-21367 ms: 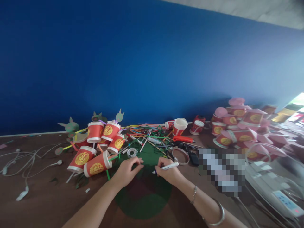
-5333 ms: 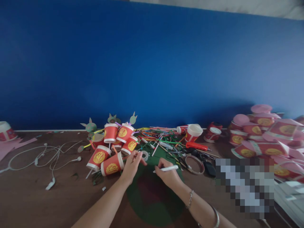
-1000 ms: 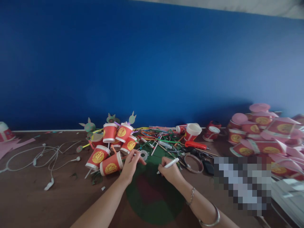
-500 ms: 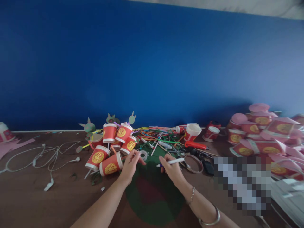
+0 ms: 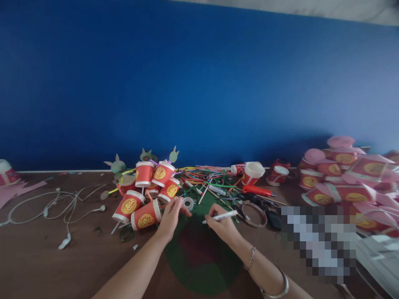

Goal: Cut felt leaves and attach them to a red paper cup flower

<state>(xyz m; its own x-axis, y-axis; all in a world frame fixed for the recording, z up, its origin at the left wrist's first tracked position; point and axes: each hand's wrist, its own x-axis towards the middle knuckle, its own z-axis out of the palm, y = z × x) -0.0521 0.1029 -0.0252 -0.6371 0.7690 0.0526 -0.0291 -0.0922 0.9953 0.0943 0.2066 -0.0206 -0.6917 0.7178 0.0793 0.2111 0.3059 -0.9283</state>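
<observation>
A white marker pen [image 5: 227, 215] is held in my right hand [image 5: 223, 224], its fingers curled round the barrel. Its lower end points left and slightly down over the dark green round sheet [image 5: 205, 274] on the table. My left hand [image 5: 168, 220] is at the left side of the sheet, with thumb and fingers apart and nothing visible between them. Just beyond those fingers is a white tape roll [image 5: 188, 203]. Red paper cups [image 5: 146, 218] with gold emblems and green paper animal heads are bunched left of my left hand.
Loose coloured sticks [image 5: 199, 176] lie in a heap at the back. A red-handled cutter [image 5: 257, 190] and a ring-shaped tape roll [image 5: 254, 214] are to the right. Cups with pink paper [image 5: 343, 168] pile up at far right. White earphones [image 5: 70, 207] sprawl at left.
My right hand has shifted slightly left and down with the marker pen, and its fingers are drawn closer round it. My left hand has stayed almost still.
</observation>
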